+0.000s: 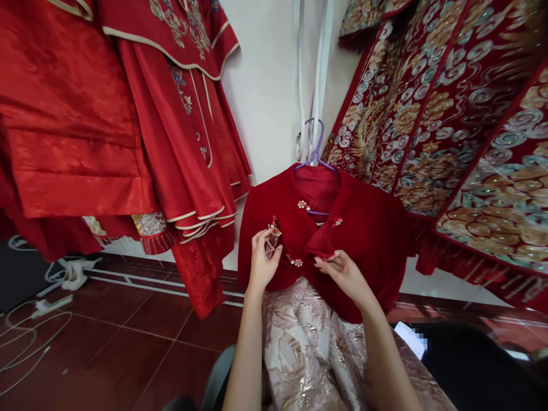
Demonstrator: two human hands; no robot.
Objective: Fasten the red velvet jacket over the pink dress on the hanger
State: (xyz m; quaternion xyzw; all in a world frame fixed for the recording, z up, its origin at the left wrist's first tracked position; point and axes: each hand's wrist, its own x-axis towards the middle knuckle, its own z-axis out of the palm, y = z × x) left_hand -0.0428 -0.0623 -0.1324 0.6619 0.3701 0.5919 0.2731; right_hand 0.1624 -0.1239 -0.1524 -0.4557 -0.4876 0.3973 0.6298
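A dark red velvet cape (368, 228) hangs in front of me on a purple hanger (317, 149). Its front lies partly open, with a flower-shaped button (302, 205) near the neck and another flower fastener (296, 262) lower on the left panel. My left hand (264, 261) is closed around a gold tasselled brooch (273, 235) against the left panel. With my right hand (345, 277) I pinch the edge of the right front panel, which folds back and shows its lining. Below the cape, a shiny pale floral fabric (295, 348) spreads over my lap.
Red garments (180, 142) hang at the left, and a heavily embroidered red gown (428, 125) at the right. White straps (319, 63) run down the wall. Cables (29, 342) and pale shoes (75, 275) lie at lower left. A lit phone (410, 338) is at lower right.
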